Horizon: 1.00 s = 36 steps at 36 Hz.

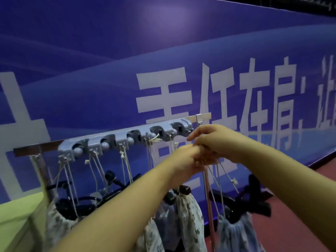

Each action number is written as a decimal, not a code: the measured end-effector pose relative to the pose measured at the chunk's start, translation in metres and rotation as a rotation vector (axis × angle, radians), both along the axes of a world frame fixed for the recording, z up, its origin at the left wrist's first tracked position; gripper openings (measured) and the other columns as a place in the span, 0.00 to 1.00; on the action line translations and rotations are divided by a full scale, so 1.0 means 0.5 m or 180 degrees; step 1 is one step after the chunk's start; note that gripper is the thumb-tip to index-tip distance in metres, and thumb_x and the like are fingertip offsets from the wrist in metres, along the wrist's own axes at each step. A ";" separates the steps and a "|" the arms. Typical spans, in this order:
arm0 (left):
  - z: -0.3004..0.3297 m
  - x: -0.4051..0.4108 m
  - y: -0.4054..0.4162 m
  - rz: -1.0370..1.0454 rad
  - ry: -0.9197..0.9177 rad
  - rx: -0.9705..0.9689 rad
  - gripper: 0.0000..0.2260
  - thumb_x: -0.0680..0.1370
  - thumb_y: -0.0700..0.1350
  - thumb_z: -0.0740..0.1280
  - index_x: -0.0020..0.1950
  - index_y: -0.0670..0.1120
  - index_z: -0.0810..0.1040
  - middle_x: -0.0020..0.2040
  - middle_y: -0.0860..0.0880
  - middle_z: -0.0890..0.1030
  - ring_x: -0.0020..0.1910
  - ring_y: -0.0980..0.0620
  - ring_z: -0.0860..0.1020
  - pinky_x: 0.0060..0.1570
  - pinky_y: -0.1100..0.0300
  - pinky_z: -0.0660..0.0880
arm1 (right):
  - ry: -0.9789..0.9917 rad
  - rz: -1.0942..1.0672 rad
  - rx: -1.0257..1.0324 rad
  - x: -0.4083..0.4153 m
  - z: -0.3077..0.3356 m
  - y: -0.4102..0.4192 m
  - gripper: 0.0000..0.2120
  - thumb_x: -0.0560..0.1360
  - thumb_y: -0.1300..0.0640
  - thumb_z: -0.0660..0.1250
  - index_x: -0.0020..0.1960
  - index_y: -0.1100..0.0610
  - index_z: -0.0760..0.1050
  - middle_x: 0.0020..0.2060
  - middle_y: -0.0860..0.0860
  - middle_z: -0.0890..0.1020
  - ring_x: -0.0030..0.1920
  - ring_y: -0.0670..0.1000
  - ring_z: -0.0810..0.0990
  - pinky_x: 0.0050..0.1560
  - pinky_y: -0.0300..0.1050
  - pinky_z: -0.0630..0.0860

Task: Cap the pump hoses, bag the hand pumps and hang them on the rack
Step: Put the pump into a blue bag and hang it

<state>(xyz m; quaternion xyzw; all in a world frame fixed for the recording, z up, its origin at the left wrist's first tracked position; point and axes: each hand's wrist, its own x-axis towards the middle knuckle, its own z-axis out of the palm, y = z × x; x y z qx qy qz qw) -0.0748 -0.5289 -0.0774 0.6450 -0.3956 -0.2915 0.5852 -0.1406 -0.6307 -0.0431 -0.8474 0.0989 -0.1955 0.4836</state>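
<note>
Bagged pump (236, 231) hangs below hands – left grip (187, 159) and right grip (214, 140) pinch its drawstring (221, 171) beneath rack (127, 138).

A grey rack (125, 138) on a metal rail (32, 147) carries drawstring bags (189, 211) hanging by cords against the blue wall.
</note>
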 end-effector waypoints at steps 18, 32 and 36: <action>-0.049 0.209 -0.170 0.1775 0.0655 -0.0956 0.12 0.81 0.38 0.53 0.42 0.44 0.73 0.26 0.50 0.71 0.31 0.52 0.67 0.45 0.55 0.69 | -0.0971 -0.0536 -0.1040 0.265 -0.035 -0.197 0.03 0.76 0.57 0.67 0.48 0.56 0.78 0.40 0.52 0.83 0.43 0.49 0.81 0.46 0.44 0.78; -0.122 0.206 -0.131 0.1128 -0.0530 0.0453 0.12 0.82 0.42 0.53 0.63 0.48 0.71 0.55 0.49 0.76 0.56 0.50 0.74 0.54 0.57 0.71 | -0.0840 -0.0709 0.0124 0.263 -0.153 -0.159 0.07 0.80 0.57 0.59 0.51 0.60 0.73 0.39 0.52 0.80 0.40 0.50 0.78 0.44 0.47 0.77; -0.110 0.152 -0.034 0.1012 -0.0629 0.0760 0.18 0.81 0.47 0.58 0.71 0.50 0.66 0.63 0.52 0.73 0.55 0.53 0.74 0.57 0.57 0.72 | -0.0615 -0.1064 -0.0128 0.213 -0.152 -0.113 0.09 0.80 0.56 0.58 0.56 0.59 0.74 0.46 0.53 0.78 0.46 0.52 0.75 0.43 0.45 0.70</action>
